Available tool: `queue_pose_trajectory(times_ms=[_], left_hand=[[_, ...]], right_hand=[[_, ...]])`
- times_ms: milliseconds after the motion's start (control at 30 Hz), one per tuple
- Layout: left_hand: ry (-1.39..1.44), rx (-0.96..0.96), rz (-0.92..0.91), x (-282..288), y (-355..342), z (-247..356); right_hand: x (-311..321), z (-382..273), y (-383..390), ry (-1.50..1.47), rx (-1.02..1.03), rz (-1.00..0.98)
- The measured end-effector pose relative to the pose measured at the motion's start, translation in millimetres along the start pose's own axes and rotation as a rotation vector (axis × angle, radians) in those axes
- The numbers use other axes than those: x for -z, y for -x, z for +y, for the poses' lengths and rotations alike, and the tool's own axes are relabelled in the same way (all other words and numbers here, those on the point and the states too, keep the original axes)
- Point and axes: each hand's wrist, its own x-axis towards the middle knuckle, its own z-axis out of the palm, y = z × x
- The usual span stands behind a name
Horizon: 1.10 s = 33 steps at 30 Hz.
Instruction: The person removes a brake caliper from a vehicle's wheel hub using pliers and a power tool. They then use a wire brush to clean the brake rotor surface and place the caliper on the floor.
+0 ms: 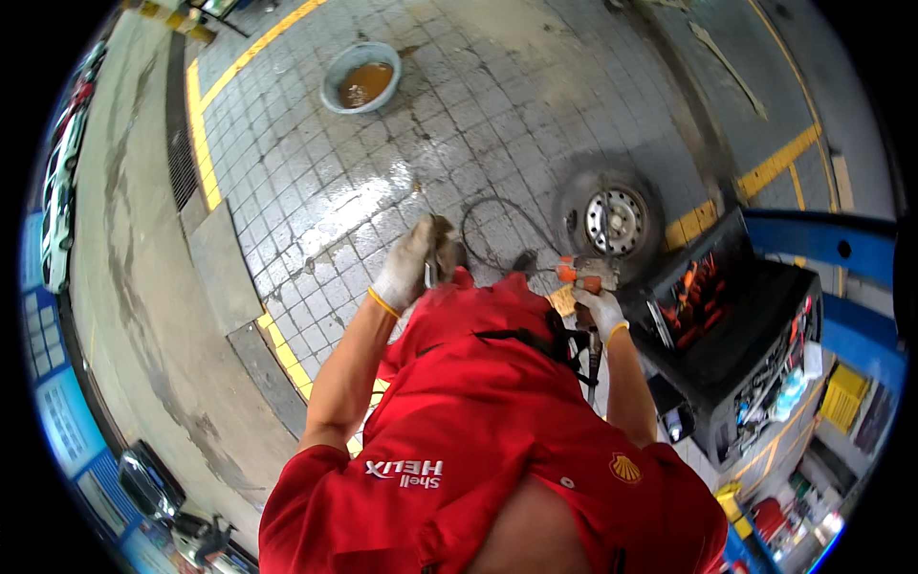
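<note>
My left hand point(405, 266), in a whitish work glove with a yellow cuff, is closed in front of my left thigh. A dark, dirty shape and a bit of shiny metal show at its fingers; what it holds I cannot make out. At the right, my gloved right hand point(602, 311) is closed around the grip of an orange and grey power tool point(585, 274), seemingly an impact wrench. The tool points away from me. A car wheel point(614, 222) with a silver steel rim lies on the tiles just beyond it.
A dark hose or cable point(483, 202) loops over the tiled floor ahead. Farther off stands a pale blue basin point(334, 84) of brown liquid. A black tool cart point(722, 354) full of tools is close on my right, beside a blue metal beam point(803, 239).
</note>
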Motion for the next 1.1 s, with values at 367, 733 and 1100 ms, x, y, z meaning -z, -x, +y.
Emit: queue_pose_trajectory(times_ms=[367, 733, 1100], left_hand=[[0.107, 0.549, -0.027, 74, -50, -17], [-0.236, 0.497, -0.085, 108, -73, -38], [-0.459, 0.438, -0.103, 73, -24, -51]], right_hand=[[-27, 122, 4, -0.295, -0.205, 0.132], [-66, 223, 39, -0.320, -0.269, 0.214], [-55, 284, 17, -0.086, -0.248, 0.220]])
